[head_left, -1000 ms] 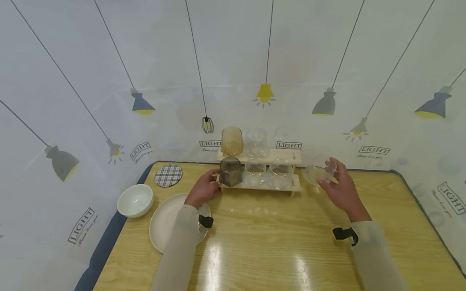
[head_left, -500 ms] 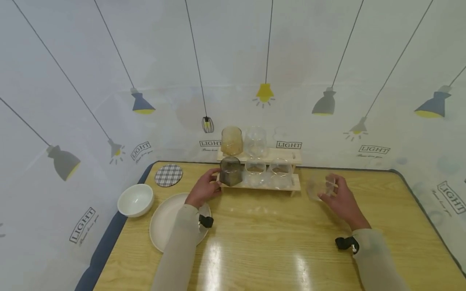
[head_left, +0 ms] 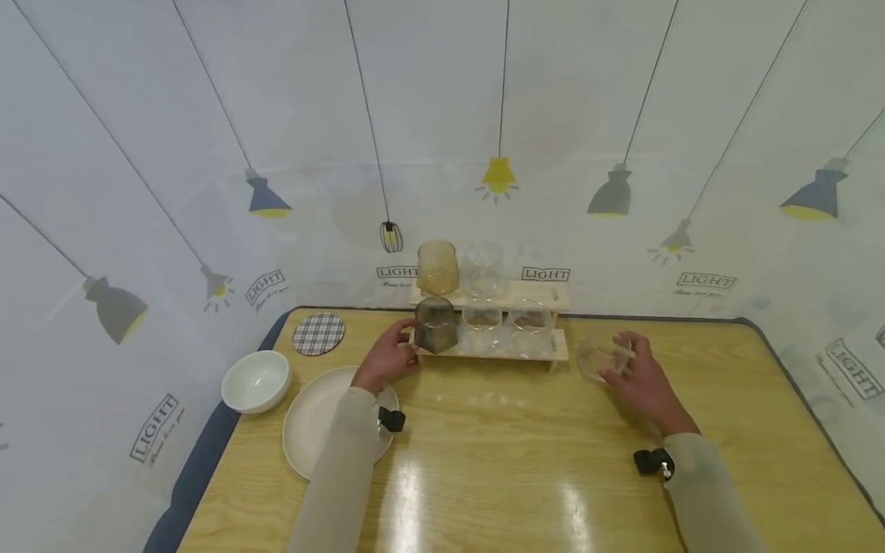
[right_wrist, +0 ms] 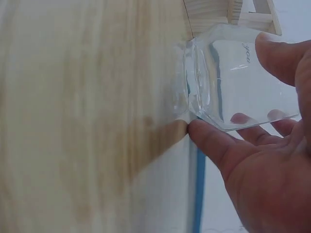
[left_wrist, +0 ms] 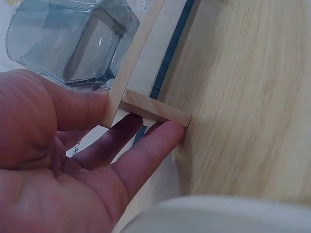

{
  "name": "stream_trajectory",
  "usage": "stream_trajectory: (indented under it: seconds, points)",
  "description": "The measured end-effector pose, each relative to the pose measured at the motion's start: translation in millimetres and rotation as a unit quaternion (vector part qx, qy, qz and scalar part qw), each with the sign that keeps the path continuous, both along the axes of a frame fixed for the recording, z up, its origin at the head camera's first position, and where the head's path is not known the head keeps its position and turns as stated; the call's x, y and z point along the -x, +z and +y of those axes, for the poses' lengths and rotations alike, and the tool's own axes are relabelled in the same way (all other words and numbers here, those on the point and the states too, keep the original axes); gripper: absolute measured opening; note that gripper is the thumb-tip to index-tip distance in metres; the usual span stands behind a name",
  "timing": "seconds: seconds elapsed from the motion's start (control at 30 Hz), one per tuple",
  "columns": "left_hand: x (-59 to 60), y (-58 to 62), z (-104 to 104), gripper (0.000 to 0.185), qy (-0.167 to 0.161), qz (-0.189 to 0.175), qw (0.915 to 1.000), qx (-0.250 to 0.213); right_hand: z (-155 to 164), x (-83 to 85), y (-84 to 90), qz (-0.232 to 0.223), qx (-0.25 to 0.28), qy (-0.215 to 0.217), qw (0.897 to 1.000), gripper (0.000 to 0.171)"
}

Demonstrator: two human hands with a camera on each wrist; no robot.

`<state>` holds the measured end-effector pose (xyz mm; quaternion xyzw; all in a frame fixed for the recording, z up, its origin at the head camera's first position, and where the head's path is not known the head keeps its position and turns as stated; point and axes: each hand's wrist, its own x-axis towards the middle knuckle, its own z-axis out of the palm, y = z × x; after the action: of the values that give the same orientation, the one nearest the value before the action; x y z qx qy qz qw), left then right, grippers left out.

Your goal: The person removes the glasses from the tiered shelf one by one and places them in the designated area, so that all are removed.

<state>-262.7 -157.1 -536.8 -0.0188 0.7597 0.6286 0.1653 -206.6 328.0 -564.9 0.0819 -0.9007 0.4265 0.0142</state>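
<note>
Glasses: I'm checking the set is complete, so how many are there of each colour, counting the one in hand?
Amber glass: 1
Grey glass: 1
Clear glasses: 4, three on the rack and one held by the right hand
Total: 6

The head view looks down across the table [head_left: 484, 461]; both wrist views sit close above its wood.
</note>
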Motion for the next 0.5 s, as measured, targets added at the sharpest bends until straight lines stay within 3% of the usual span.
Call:
stream_trajectory:
  seconds: [0.13,0.33,0.5]
  points:
    - [0.3,1.5,0,0.06,0.004,0.0,1.0,0.0,-4,5.4,6.9,-0.009,-0.017,0.0,1.0,0.084]
    - [0.9,0.0,2,0.06,0.008,0.0,1.0,0.006,0,5.7,16.8,-0.044,-0.019,-0.018,0.999,0.106]
    - [-1.0,-3.4,1,0.06,0.009,0.0,1.0,0.0,0,0.0,28.5,-0.013,-0.007,-0.023,1.0,0.096]
